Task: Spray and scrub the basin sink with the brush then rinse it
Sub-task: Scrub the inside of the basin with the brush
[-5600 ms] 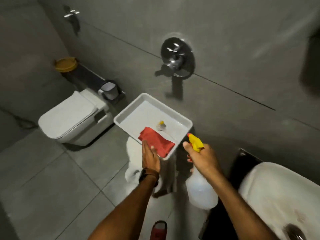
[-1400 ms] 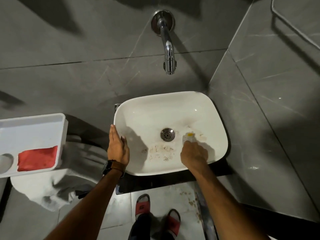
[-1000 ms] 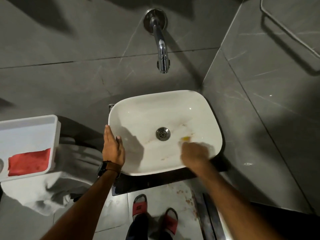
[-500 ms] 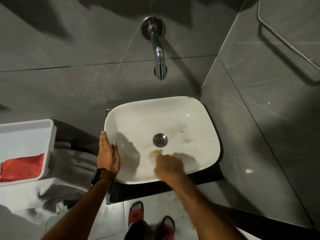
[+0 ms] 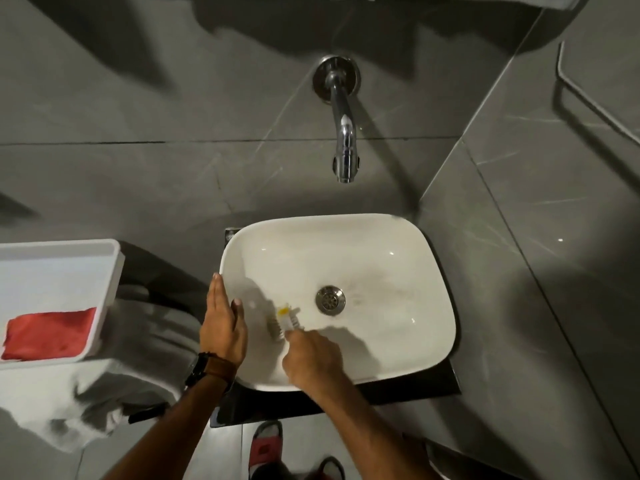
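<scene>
The white basin sink sits below me, its round metal drain near the middle. My right hand grips a small white brush with a yellow spot, its bristles pressed on the basin's left inner floor, left of the drain. My left hand lies flat on the basin's left rim, fingers straight and holding nothing. Faint brownish smears show right of the drain. The spray bottle is out of sight.
A chrome wall tap hangs over the basin's back. A white tray holding a red cloth stands at the left on a white-draped support. Grey tiled walls close in behind and right. Red sandals show on the floor.
My right hand has swept the brush from the basin's right side, past the drain's front, to its left side. The left hand has stayed on the rim. The brown specks have thinned.
</scene>
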The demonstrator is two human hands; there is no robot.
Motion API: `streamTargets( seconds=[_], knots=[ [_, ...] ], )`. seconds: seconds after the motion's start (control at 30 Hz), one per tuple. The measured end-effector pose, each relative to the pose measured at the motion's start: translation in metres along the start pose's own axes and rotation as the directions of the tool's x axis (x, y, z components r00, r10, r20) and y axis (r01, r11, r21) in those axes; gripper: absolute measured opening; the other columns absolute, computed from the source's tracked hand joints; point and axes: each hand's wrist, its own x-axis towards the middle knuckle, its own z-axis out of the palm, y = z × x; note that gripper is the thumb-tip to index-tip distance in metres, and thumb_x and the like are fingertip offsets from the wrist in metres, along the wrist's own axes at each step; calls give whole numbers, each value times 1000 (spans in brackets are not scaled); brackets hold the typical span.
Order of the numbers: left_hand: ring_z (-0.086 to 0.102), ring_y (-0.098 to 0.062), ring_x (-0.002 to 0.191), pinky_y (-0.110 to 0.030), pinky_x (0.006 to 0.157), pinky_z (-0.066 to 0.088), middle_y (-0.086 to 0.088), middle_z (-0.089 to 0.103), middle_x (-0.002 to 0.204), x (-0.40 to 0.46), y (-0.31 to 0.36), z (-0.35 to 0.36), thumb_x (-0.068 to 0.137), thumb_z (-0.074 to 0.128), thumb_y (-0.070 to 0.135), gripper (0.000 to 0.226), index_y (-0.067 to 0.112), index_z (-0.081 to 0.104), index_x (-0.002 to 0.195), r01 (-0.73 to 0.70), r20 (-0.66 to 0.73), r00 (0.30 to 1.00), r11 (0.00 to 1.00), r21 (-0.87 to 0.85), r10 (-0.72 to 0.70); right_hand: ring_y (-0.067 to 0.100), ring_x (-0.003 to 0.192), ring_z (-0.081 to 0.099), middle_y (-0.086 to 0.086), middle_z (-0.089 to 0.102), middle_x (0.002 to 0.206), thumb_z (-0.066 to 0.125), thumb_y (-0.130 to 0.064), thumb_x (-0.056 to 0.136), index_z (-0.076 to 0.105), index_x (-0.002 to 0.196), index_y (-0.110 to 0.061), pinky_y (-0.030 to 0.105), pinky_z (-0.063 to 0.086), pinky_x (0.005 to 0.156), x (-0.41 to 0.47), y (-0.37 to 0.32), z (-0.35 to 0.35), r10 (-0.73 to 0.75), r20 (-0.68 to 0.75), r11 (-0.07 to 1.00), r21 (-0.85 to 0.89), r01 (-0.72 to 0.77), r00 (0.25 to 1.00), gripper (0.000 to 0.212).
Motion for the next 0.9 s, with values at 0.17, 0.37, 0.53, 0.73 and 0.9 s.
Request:
streamTargets(
  seconds=[0.17, 0.37, 0.53, 0.73, 0.9],
  knots=[
    [35, -30, 143, -46, 107, 41, -6, 19, 164, -1, 4, -1, 102, 39, 26, 61, 12, 15, 156, 16, 2, 1000, 1000, -10, -16, 29, 110, 70, 5, 74, 117, 49, -23, 93, 67, 120, -20, 35, 53, 88, 3, 58, -34, 194, -101, 971, -125, -206, 976, 32],
    [43, -31, 137, -49, 96, 50, -2, 17, 164, 1, 1, -2, 102, 36, 33, 61, 18, 12, 157, 35, 0, 999, 999, -12, -35, 28, 115, 67, 5, 72, 123, 45, -23, 90, 65, 120, -21, 36, 52, 91, -19, 70, -28, 222, 26, 968, -129, -217, 975, 36],
    [41, -32, 138, -49, 98, 49, -6, 17, 164, 0, -3, -2, 102, 30, 41, 63, 16, 11, 156, -2, 4, 1000, 1000, -12, 2, 39, 109, 70, 16, 73, 116, 51, -24, 90, 67, 119, -19, 45, 55, 91, 21, -33, -19, -151, 55, 989, 2, 151, 987, 33],
    [40, -32, 139, -52, 99, 48, -4, 18, 164, 3, -5, 0, 102, 37, 34, 62, 19, 11, 156, 16, 4, 1000, 1000, -8, -16, 33, 113, 66, 12, 69, 125, 33, -20, 106, 55, 133, -12, 38, 50, 89, 77, 64, -75, 249, -268, 949, -122, -290, 931, 36],
    [44, -34, 136, -52, 94, 52, -5, 20, 164, 3, 0, -1, 102, 40, 28, 62, 16, 13, 156, 38, 13, 999, 999, -1, -38, 32, 118, 65, 10, 69, 128, 42, -18, 97, 66, 124, -18, 39, 50, 96, 4, 97, -51, 313, -112, 932, -157, -328, 943, 35]
  ],
)
